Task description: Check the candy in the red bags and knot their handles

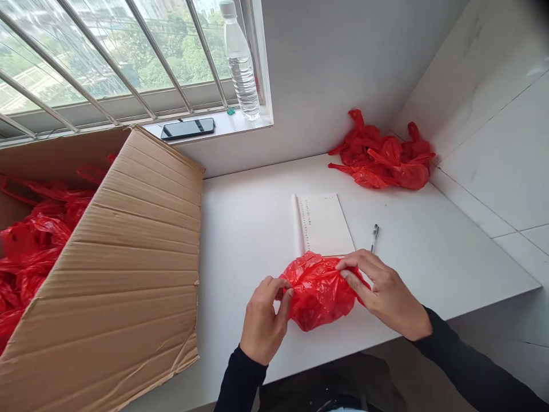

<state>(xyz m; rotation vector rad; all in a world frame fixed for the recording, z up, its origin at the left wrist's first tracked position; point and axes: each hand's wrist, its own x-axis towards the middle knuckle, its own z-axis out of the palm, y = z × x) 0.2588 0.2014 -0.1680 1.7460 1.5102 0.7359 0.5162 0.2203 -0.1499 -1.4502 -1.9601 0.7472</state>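
red bag [321, 297] in pinch grip of left hand [262, 320] and right hand [388, 292], notebook [328, 225] and pen [375, 232] beyond, carton [132, 257] leftward

Red plastic bag [319, 292]: a single one, thin, bright and glossy as I look down at it.
Film: crumpled throughout, with creases gathered across the top.
Shape: a loose, puffed bundle, wider from side to side than front to back.
Ends: pinched between fingers at left and right.
Spot: at the white tabletop's [244, 229] front part, just before the notebook [328, 226].
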